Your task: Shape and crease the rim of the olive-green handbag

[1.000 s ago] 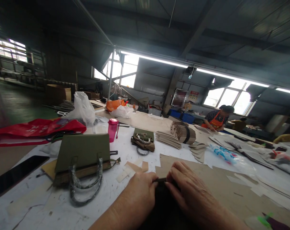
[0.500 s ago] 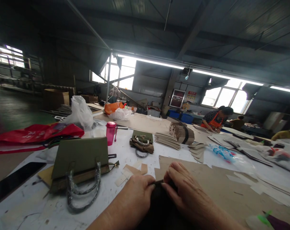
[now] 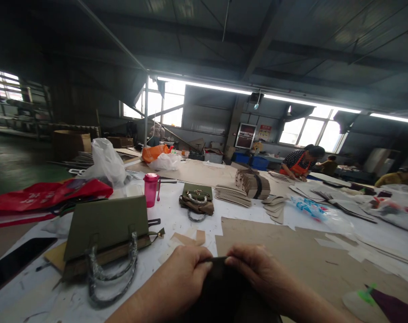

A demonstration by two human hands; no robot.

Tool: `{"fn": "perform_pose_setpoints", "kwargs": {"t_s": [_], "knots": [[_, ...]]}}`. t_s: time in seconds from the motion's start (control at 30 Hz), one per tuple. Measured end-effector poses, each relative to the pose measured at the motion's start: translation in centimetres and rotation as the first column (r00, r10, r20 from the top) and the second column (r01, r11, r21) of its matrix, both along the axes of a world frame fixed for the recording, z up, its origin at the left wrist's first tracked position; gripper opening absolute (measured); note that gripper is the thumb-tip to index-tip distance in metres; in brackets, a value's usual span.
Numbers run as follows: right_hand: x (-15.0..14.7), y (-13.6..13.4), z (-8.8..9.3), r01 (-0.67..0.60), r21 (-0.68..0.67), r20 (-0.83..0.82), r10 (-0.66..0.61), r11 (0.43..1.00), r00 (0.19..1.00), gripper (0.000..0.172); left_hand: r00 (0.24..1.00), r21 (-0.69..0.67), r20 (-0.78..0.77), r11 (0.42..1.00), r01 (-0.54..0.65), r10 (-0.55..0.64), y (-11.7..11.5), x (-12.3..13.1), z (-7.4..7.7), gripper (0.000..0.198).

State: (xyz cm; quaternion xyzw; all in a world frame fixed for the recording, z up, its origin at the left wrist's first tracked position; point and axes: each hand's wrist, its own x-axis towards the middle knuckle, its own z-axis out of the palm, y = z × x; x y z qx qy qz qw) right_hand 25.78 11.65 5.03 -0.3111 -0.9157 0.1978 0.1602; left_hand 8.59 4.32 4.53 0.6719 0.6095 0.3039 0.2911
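Nearest: the left hand [image 3: 185, 278] and right hand [image 3: 257, 269], fingers curled and closed narrowly, pinching the top edge of a dark piece of material [image 3: 220, 289] at the near edge of the white worktable [image 3: 168, 220]. Beside them: a kraft-paper pattern sheet [image 3: 284, 251] on the right; an olive handbag [image 3: 106, 229] with plastic-wrapped handles on the left. Beyond: a smaller olive bag [image 3: 196, 202], a pink drinking bottle [image 3: 151, 189], bundled cardboard templates [image 3: 252, 185]. Farthest: a co-worker [image 3: 301, 162] in an orange apron.
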Motion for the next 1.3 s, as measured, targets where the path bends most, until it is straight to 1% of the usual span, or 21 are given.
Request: {"fn": "perform_pose_setpoints", "kwargs": {"t_s": [0.13,0.23,0.27,0.33,0.37,0.4,0.47,0.5,0.53,0.63,0.67,0.73,0.83,0.9,1.0,1.07,1.2,1.3], "knots": [[0.1,0.0,-0.2,-0.001,0.027,0.002,0.000,1.000,1.000,0.022,0.993,-0.021,-0.119,1.000,0.000,-0.002,0.8,0.2,0.5,0.021],[0.1,0.2,-0.3,0.017,0.050,0.014,-0.017,0.999,1.000,0.023,0.969,0.050,-0.244,0.998,0.034,-0.021,1.7,0.7,0.5,0.018],[0.2,0.3,-0.3,0.021,0.052,0.013,-0.022,0.998,1.000,0.024,0.965,0.076,-0.260,0.996,0.055,-0.033,2.0,1.0,0.5,0.018],[0.8,0.4,-0.4,0.011,0.010,-0.011,-0.011,1.000,1.000,0.022,0.976,0.091,-0.205,0.991,0.099,-0.078,2.4,1.6,0.4,0.021],[1.2,0.4,-0.4,0.009,-0.032,-0.028,-0.010,0.999,1.000,0.019,0.983,0.081,-0.155,0.991,0.110,-0.097,2.5,1.9,0.3,0.023],[1.7,0.4,-0.4,0.024,-0.080,-0.044,-0.027,0.996,0.999,0.020,0.989,0.066,-0.110,0.992,0.110,-0.103,2.6,2.2,0.3,0.025],[2.9,-0.1,-0.4,0.085,-0.187,-0.068,-0.099,0.979,0.993,0.042,0.994,0.042,-0.078,0.996,0.080,-0.076,2.6,2.8,0.3,0.025],[3.6,-0.4,-0.4,0.114,-0.242,-0.072,-0.135,0.964,0.988,0.050,0.995,0.037,-0.081,0.998,0.059,-0.056,2.7,3.0,0.4,0.025],[4.2,-0.8,-0.3,0.134,-0.299,-0.069,-0.161,0.945,0.985,0.048,0.996,0.033,-0.083,0.998,0.048,-0.045,2.7,3.3,0.4,0.025],[5.5,-2.0,0.2,0.142,-0.461,-0.026,-0.174,0.876,0.984,0.023,0.994,0.011,-0.086,0.998,0.064,-0.063,2.9,4.0,0.9,0.025],[5.9,-2.3,0.4,0.162,-0.490,0.003,-0.185,0.856,0.983,0.019,0.992,-0.002,-0.103,0.998,0.068,-0.067,3.0,4.3,1.1,0.025],[6.4,-2.6,0.6,0.216,-0.507,0.053,-0.220,0.835,0.974,0.015,0.984,-0.033,-0.171,0.998,0.049,-0.054,3.2,5.0,1.5,0.025],[7.3,-2.7,0.7,0.251,-0.508,0.073,-0.249,0.824,0.966,0.013,0.959,-0.062,-0.278,0.997,0.038,-0.054,3.7,6.1,2.1,0.025],[8.0,-2.5,0.5,0.242,-0.480,0.068,-0.240,0.843,0.968,0.014,0.944,-0.058,-0.323,0.997,0.050,-0.066,4.2,6.6,2.3,0.024],[9.2,-1.9,0.0,0.254,-0.368,0.071,-0.245,0.895,0.967,0.017,0.934,-0.064,-0.344,0.994,0.084,-0.101,5.3,7.0,2.4,0.023],[9.7,-1.3,-0.2,0.265,-0.309,0.073,-0.255,0.913,0.964,0.016,0.927,-0.069,-0.353,0.991,0.111,-0.129,6.0,7.2,2.5,0.022],[9.8,-0.1,-0.2,0.289,-0.231,0.075,-0.279,0.929,0.957,0.018,0.924,-0.070,-0.356,0.990,0.120,-0.138,6.9,7.7,2.7,0.021],[8.9,0.6,-0.1,0.384,-0.115,0.100,-0.374,0.916,0.922,0.019,0.936,-0.038,-0.339,0.996,0.085,-0.093,7.2,7.7,2.7,0.020]]}}
